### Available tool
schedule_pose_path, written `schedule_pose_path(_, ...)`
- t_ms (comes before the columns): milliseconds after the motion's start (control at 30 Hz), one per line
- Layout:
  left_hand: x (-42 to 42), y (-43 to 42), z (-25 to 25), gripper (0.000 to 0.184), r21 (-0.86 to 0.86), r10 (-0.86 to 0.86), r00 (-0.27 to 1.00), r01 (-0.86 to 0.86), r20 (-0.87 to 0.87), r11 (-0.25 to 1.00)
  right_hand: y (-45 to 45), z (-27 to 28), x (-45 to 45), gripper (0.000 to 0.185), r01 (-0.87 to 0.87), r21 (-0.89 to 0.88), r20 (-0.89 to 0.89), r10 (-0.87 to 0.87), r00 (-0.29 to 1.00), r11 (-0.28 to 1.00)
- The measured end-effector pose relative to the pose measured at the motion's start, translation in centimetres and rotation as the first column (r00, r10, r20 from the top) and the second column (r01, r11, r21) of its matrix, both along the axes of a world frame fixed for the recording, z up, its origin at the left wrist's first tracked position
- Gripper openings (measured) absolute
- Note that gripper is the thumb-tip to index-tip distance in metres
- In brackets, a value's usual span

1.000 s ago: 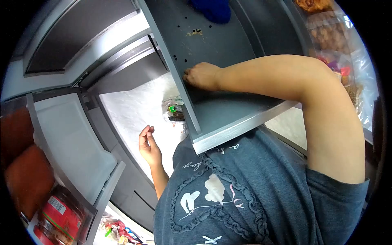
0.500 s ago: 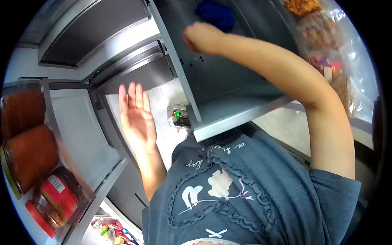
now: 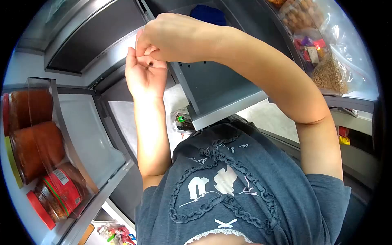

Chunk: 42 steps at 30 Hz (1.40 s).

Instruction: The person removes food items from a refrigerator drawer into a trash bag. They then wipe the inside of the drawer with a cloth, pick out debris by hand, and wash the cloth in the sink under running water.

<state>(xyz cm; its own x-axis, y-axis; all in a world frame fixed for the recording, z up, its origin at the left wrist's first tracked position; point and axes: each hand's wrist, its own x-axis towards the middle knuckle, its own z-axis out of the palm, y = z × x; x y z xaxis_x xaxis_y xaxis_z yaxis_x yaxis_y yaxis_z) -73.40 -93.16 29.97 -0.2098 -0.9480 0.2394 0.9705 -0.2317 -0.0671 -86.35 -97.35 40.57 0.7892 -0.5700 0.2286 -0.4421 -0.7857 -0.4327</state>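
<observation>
My left hand point(image 3: 146, 79) is turned palm up beside the edge of the grey drawer point(image 3: 222, 83). Its palm lies flat, with a small dark bit point(image 3: 150, 64) on it; the fingertips are partly hidden behind my other hand. Just above that palm, my right hand point(image 3: 173, 38) is closed with its fingertips pressed together, and whatever they may hold is too small to make out. A few more small dark specks point(image 3: 188, 65) lie on the drawer floor near its left wall. A dark blue cloth-like item point(image 3: 208, 15) sits farther back in the drawer.
An open fridge door at left carries brown-filled jars point(image 3: 38, 151) and a red-lidded jar point(image 3: 57, 196). Bagged dry foods point(image 3: 314, 51) fill the right door shelf. A clear packet point(image 3: 181, 120) lies below the drawer, by its front corner.
My right hand has moved left from over the drawer to above my left palm. My left hand has risen to meet it, and a dark bit now shows in the palm.
</observation>
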Motion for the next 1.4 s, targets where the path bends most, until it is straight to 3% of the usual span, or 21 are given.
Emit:
schedule_pose_path(67, 0.7, -0.2, -0.2, 0.04, 0.016, -0.096, 0.985, 0.099, -0.145, 0.995, -0.5, 0.0, -0.5, 0.016, -0.028, 0.024, 0.155, 0.024, 0.988, 0.999)
schedule_pose_path(100, 0.5, 0.2, 0.5, 0.038, 0.274, 0.058, 0.987, -0.015, -0.152, 0.962, -1.2, -0.7, -1.0, 0.015, 0.073, 0.123, 0.304, -0.108, 0.947, 0.99)
schedule_pose_path(133, 0.8, 0.5, 0.3, 0.037, 0.293, 0.092, 0.986, -0.047, -0.141, 0.955, -3.1, -2.4, -2.1, 0.016, 0.12, 0.084, 0.338, -0.141, 0.931, 0.989)
schedule_pose_path(200, 1.4, 1.1, -0.3, 0.036, 0.334, 0.157, 0.981, -0.111, -0.112, 0.936, -6.0, -7.5, -4.9, 0.02, 0.204, 0.085, -0.109, -0.194, 0.975, 0.975)
schedule_pose_path(233, 1.6, 1.6, -0.4, 0.036, 0.366, 0.183, 0.978, -0.135, -0.099, 0.921, -6.0, -10.8, -6.2, 0.022, 0.229, 0.045, -0.366, -0.197, 0.91, 0.972)
schedule_pose_path(267, 1.7, 2.2, -0.7, 0.035, 0.371, 0.181, 0.979, -0.135, -0.092, 0.919, -5.5, -13.6, -7.5, 0.026, 0.265, 0.165, -0.513, -0.147, 0.846, 0.95)
schedule_pose_path(333, 1.7, 3.2, -1.5, 0.035, 0.379, 0.176, 0.981, -0.131, -0.086, 0.916, -4.1, -17.4, -9.4, 0.029, 0.37, 0.224, -0.583, -0.18, 0.792, 0.902)
schedule_pose_path(433, 1.8, 4.4, -2.0, 0.034, 0.373, 0.172, 0.985, -0.15, -0.025, 0.916, -3.9, -18.9, -10.3, 0.031, 0.331, 0.293, -0.648, -0.068, 0.759, 0.897)
schedule_pose_path(533, 1.7, 5.2, -2.1, 0.034, 0.393, 0.19, 0.982, -0.176, 0.004, 0.903, -3.4, -19.0, -10.3, 0.025, 0.322, 0.331, -0.558, -0.091, 0.825, 0.887)
schedule_pose_path(733, 2.1, 6.7, -3.2, 0.034, 0.434, 0.193, 0.981, -0.184, 0.023, 0.882, -4.2, -18.5, -10.1, 0.012, 0.441, 0.36, -0.495, -0.232, 0.837, 0.822)
schedule_pose_path(833, 1.8, 7.1, -3.6, 0.034, 0.456, 0.181, 0.983, -0.179, 0.039, 0.872, -5.0, -20.5, -10.0, 0.01, 0.337, 0.254, -0.288, -0.262, 0.921, 0.907)
schedule_pose_path(933, 1.6, 7.4, -4.0, 0.034, 0.478, 0.172, 0.983, -0.178, 0.057, 0.86, -4.6, -22.0, -9.5, 0.007, 0.312, 0.195, -0.447, -0.199, 0.872, 0.93)
schedule_pose_path(1033, 1.6, 7.7, -4.4, 0.034, 0.477, 0.154, 0.987, -0.158, 0.049, 0.864, -4.2, -20.3, -9.1, 0.009, 0.228, 0.195, -0.402, -0.135, 0.906, 0.954)
schedule_pose_path(1133, 1.7, 7.2, -4.6, 0.036, 0.469, 0.14, 0.988, -0.155, 0.067, 0.869, -6.6, -19.4, -8.1, 0.008, 0.344, 0.194, -0.367, -0.257, 0.894, 0.919)
schedule_pose_path(1200, 1.5, 6.6, -4.4, 0.037, 0.509, 0.163, 0.978, -0.208, 0.132, 0.835, -10.0, -15.7, -6.1, 0.009, 0.426, -0.043, -0.063, -0.428, 0.902, 0.904)
schedule_pose_path(1267, 1.1, 5.3, -4.1, 0.038, 0.459, 0.17, 0.971, -0.228, 0.166, 0.859, -10.2, -8.2, -3.7, 0.011, 0.506, 0.032, 0.286, -0.493, 0.822, 0.862)
schedule_pose_path(1333, 0.6, 4.1, -3.3, 0.039, 0.453, 0.139, 0.97, -0.217, 0.2, 0.865, -7.2, -3.6, -1.1, 0.01, 0.372, 0.15, 0.594, -0.384, 0.707, 0.916)
schedule_pose_path(1400, 0.2, 2.8, -2.4, 0.037, 0.416, 0.126, 0.968, -0.208, 0.215, 0.886, -3.5, -2.8, 0.0, 0.015, 0.117, 0.081, 0.432, -0.141, 0.891, 0.99)
